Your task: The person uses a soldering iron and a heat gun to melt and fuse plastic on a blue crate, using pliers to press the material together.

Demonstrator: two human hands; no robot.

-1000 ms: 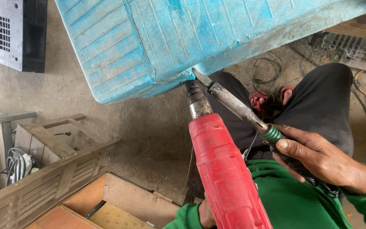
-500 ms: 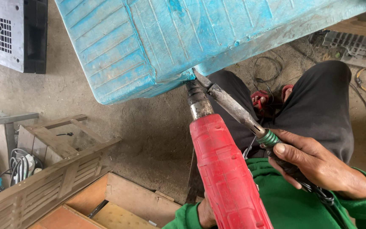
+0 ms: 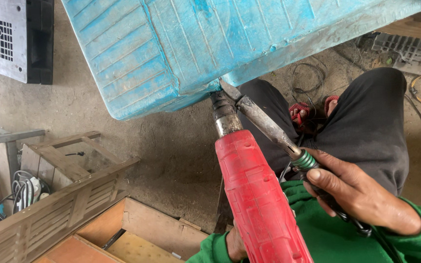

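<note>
A big turquoise ribbed plastic panel point(image 3: 181, 44), scuffed and worn, fills the upper part of the view from ten to two o'clock. Its lower edge near the centre meets two tools. The right hand point(image 3: 361, 195), at four o'clock, is clamped around the green-collared handle of a long metal soldering iron point(image 3: 264, 124), whose flat tip touches the panel's edge at about twelve o'clock from the hand's tool line. Just beside it on the left, a red plastic heat gun point(image 3: 257, 199) with a grey metal nozzle points up at the same spot on the edge; the left hand point(image 3: 234, 243), at six o'clock, grips its lower body, mostly hidden behind it. Both arms wear green sleeves; black trousers point(image 3: 366, 122) lie at three o'clock. At eight o'clock stands a slatted wooden frame point(image 3: 59, 199) on the concrete floor point(image 3: 171, 146), with a grey perforated metal panel point(image 3: 1, 34) at ten o'clock.
</note>
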